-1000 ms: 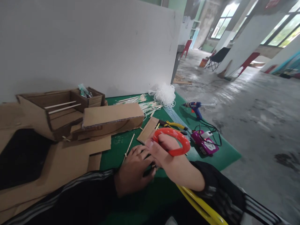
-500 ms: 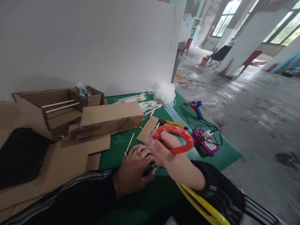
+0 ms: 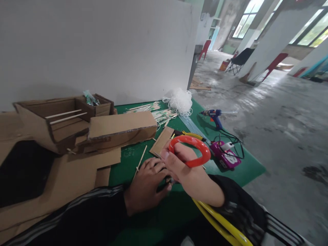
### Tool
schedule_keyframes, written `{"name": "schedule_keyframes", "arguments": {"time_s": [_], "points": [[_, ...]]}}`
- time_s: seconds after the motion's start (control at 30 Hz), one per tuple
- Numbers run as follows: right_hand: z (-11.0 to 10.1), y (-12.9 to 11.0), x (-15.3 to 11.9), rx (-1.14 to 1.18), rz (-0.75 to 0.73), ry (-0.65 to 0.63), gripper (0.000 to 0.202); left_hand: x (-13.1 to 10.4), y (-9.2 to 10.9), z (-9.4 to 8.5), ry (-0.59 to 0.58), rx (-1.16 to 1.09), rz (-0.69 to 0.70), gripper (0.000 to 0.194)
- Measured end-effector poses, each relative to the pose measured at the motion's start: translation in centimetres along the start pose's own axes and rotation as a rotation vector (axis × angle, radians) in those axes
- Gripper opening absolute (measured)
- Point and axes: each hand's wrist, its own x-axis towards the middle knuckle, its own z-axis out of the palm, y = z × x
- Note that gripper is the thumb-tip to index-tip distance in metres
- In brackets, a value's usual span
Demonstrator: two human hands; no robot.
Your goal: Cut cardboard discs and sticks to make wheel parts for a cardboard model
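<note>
My right hand (image 3: 188, 169) is closed around what look like scissors. Their glossy red loop handle (image 3: 205, 153) stands up above my knuckles, and the blades are hidden by my hands. Low over the green tabletop (image 3: 128, 153), my left hand (image 3: 147, 184) is bent with fingers curled down, its tips meeting my right hand. Something small and dark between thumb and fingers there is too hidden to name. A thin wooden stick (image 3: 140, 160) lies just beyond my left hand, crossed by a short piece. A small cardboard piece (image 3: 161, 141) lies in front of my hands.
Cardboard boxes (image 3: 123, 128) and flat cardboard (image 3: 69, 181) fill the left. Farther back lie bundled sticks (image 3: 143, 107) and white cord (image 3: 180, 102). Yellow-handled pliers (image 3: 193, 135), a blue glue gun (image 3: 215, 118) and a purple power strip (image 3: 225, 157) sit right. Yellow bars (image 3: 222, 223) pass beneath my right forearm.
Both hands stay almost in place. The red handle has tipped very slightly to the left, and the sliver of metal by my right thumb no longer shows.
</note>
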Motion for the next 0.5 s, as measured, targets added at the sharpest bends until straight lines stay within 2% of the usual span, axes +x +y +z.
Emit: {"name": "schedule_keyframes", "arguments": {"time_s": [0.3,0.5], "points": [[0.1,-0.1,-0.1,-0.023,-0.017,0.009,0.035,0.0,0.1,-0.2,0.001,-0.010,0.018,0.016],[0.1,-1.7,-0.5,-0.117,-0.036,-0.057,0.029,0.1,0.2,-0.3,0.039,-0.018,0.007,0.018]]}}
